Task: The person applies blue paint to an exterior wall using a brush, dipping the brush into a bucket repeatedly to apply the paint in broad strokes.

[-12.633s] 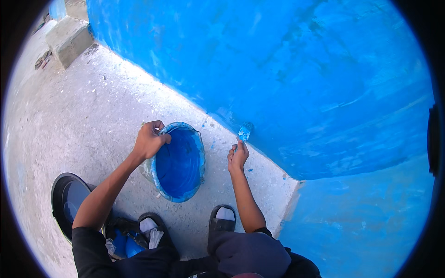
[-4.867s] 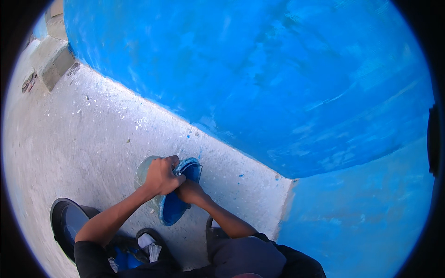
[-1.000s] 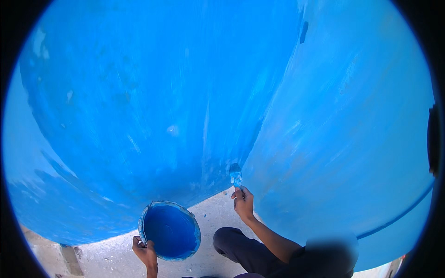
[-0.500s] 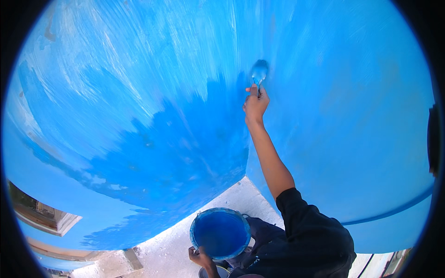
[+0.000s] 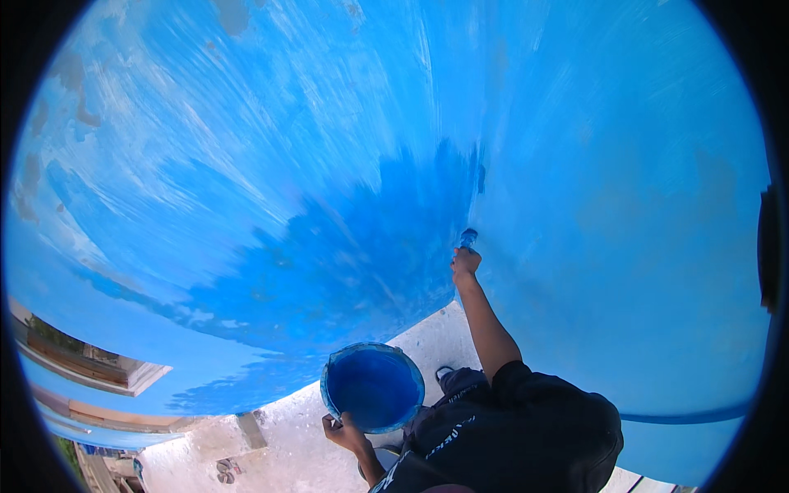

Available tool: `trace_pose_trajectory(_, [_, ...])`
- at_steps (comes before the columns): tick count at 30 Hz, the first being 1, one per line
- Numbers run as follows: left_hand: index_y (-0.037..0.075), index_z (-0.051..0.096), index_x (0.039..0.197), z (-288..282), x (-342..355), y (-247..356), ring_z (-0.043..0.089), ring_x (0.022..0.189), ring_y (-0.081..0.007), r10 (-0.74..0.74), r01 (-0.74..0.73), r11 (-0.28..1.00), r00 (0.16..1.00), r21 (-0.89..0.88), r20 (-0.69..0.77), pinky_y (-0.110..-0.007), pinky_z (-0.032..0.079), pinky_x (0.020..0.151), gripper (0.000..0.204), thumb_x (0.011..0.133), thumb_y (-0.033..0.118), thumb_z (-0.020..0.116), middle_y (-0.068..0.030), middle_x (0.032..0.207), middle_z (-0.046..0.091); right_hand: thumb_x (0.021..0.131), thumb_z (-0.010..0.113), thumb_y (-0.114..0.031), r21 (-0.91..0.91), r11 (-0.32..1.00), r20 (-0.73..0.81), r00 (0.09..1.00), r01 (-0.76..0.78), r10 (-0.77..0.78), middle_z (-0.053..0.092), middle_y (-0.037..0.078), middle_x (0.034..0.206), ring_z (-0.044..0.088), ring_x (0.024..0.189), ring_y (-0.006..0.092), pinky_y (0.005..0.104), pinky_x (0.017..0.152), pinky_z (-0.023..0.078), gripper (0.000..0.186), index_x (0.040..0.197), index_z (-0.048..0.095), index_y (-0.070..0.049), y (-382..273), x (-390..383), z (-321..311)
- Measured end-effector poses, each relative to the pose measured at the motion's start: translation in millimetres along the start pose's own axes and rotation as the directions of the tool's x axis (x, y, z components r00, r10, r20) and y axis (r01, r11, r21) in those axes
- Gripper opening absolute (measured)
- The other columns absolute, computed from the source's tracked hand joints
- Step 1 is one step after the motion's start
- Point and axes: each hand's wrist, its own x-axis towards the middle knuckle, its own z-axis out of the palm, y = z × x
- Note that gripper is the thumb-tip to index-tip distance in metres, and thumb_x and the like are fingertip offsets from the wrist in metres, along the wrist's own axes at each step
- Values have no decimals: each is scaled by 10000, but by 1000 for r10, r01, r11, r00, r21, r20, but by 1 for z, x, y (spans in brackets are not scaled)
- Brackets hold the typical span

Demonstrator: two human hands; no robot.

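Right hand: right hand is raised at the end of a stretched arm, fingers curled tight around the handle of a paintbrush.
Paintbrush: blue-smeared, its head sticks up just above the right hand and touches the wall at the corner where two painted faces meet.
Left hand: left hand sits low, well apart from the right one, fingers hooked on the near rim of a paint bucket.
Paint bucket: round and open, blue inside and out, held just above the left hand and tipped so its mouth faces the camera; blue paint fills its bottom.
Wall: blue wall spreads above and to both sides of the right hand; a darker, wet-looking patch lies to the left of the brush, with paler, streaky blue and whitish strokes higher up.
Floor: pale concrete floor shows under the bucket and to the left of the left hand.
Sleeve: dark sleeve covers the right upper arm below the bare forearm.
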Motion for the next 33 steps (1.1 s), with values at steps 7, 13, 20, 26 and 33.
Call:
trace_pose_trajectory(7, [43,464,835,7,30,-2,415,473,-55,-97,96,995,995,13,39,-222,271,441,184,734,-1,611,-27,575,561,981,510,-140,219,819,200,797,531,-570,570,40,770,392,439,80,276,370,296,150,974,585,-11,-144,-136,76])
trace_pose_trajectory(13, [47,465,842,12,51,-2,427,472,-60,-58,62,998,991,-26,122,-214,294,444,200,727,-20,614,-26,582,565,986,501,-152,260,845,227,821,467,-523,595,59,808,403,430,78,274,365,297,173,1023,591,-9,-112,-72,68])
trace_pose_trajectory(20, [52,480,822,-4,73,3,430,457,-59,-95,98,995,985,-16,145,-211,296,447,188,724,-34,615,-21,581,569,950,525,-110,-172,984,235,972,41,1,620,62,861,405,490,84,232,395,307,226,1133,605,-1,6,-32,-8])
trace_pose_trajectory(26, [63,486,778,-2,105,23,413,449,-31,-83,99,993,966,-56,246,-209,257,438,181,721,-49,616,-6,559,557,962,609,-215,-473,837,808,515,275,287,701,71,818,377,421,53,236,386,313,325,1202,642,1,-41,-152,-43])
trace_pose_trajectory(33, [46,507,832,22,129,41,415,468,-23,-67,108,992,899,-70,433,-205,273,472,173,735,-64,600,-8,585,583,939,621,-172,-566,328,686,213,756,695,734,97,827,564,447,123,286,430,455,267,1120,674,18,-33,-267,0])
